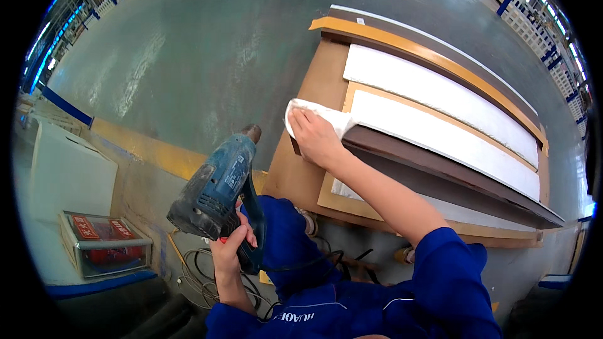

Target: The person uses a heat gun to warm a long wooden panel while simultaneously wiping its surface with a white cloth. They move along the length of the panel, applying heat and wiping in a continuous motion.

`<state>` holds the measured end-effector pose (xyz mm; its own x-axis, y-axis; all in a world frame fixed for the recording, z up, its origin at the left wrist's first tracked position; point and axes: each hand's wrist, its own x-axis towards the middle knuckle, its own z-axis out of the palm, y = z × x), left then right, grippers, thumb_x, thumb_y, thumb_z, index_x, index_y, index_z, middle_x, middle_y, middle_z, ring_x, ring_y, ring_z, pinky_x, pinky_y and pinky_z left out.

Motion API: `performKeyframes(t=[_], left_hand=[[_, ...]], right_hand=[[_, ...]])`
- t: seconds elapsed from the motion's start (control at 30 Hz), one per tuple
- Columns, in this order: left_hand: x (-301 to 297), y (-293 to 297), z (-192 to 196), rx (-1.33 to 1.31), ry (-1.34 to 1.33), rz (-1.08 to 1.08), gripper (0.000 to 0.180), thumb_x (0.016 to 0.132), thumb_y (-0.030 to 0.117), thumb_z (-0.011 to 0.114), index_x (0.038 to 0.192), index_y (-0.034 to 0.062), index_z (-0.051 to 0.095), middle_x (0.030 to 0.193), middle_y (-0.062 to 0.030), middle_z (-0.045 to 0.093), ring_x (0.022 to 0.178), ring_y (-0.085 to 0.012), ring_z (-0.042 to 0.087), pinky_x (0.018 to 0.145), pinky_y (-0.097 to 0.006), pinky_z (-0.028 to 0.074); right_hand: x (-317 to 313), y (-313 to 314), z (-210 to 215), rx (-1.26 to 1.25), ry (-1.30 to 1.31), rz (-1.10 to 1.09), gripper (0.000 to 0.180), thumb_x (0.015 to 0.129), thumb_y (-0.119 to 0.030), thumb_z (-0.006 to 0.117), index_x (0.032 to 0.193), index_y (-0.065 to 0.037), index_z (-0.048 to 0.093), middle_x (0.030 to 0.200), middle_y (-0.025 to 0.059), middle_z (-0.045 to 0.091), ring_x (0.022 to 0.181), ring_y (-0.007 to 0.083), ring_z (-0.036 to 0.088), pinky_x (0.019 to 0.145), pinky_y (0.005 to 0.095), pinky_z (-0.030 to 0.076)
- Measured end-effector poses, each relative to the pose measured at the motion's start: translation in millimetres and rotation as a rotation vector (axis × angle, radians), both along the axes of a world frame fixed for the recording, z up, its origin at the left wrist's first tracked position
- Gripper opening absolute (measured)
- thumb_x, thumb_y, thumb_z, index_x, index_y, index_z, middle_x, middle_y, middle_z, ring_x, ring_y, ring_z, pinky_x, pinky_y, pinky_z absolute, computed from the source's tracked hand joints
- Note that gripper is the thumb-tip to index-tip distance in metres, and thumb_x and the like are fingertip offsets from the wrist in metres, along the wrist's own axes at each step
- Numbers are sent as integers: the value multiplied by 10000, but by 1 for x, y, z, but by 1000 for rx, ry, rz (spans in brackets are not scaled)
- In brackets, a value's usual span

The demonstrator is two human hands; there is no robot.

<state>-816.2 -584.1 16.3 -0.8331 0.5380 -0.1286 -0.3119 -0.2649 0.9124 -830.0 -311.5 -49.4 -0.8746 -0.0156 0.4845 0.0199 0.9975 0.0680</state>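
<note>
My left hand (231, 245) grips the handle of a blue heat gun (217, 179), whose metal nozzle points up and away from me. On the right, my right hand (312, 135) presses a folded white cloth (323, 115) against the near left end of a long dark brown panel (433, 166). The cloth wraps over the corner there, and the fingers are closed on it. The nozzle is apart from the panel. Below and behind the brown panel lie white padded strips (440, 100) on a brown cardboard sheet (314, 88).
A long orange-brown strip (433, 66) lies along the far side of the stack. At left stands a glass-fronted box (107, 245) with red things inside, near a pale cabinet (69, 169). Cables (204, 276) coil on the floor by my left arm. White fencing (531, 31) borders the hall.
</note>
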Motion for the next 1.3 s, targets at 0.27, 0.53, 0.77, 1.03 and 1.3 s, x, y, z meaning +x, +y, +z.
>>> performKeyframes(t=[0.27,0.53,0.77,1.03,1.3], left_hand=[[25,-3,11,-14,34,-30,525,739,58,587,1195,-86,371,732,-88,497,564,-151,521,456,-275,448],[65,8,22,22,11,-214,470,754,11,550,1180,-79,372,737,-97,497,571,-159,525,483,-283,466],[96,37,35,-9,-32,-415,446,760,6,574,1161,-68,394,741,-93,499,574,-157,527,496,-281,466],[100,55,36,0,34,-444,464,750,56,583,1157,-78,405,763,-103,505,579,-168,527,466,-291,463],[79,40,25,-8,1,-327,460,750,9,570,1166,-78,394,746,-101,502,573,-160,532,477,-284,469]], right_hand=[[143,39,18,-220,10,-150,537,567,-26,561,1100,11,508,1117,124,531,968,274,518,839,330,446],[309,79,48,-267,-100,-417,556,588,-12,565,1141,-12,502,1127,121,528,1028,283,503,874,358,443],[431,119,67,-315,-183,-521,565,615,63,476,1174,-19,483,1190,129,485,1113,303,445,960,361,380],[425,114,63,-239,-198,-421,510,708,-32,576,1205,-2,465,1206,129,481,1138,286,437,973,361,368],[304,88,54,-102,-158,-197,453,733,-170,647,1133,-3,515,1128,100,527,1080,240,484,910,323,412]])
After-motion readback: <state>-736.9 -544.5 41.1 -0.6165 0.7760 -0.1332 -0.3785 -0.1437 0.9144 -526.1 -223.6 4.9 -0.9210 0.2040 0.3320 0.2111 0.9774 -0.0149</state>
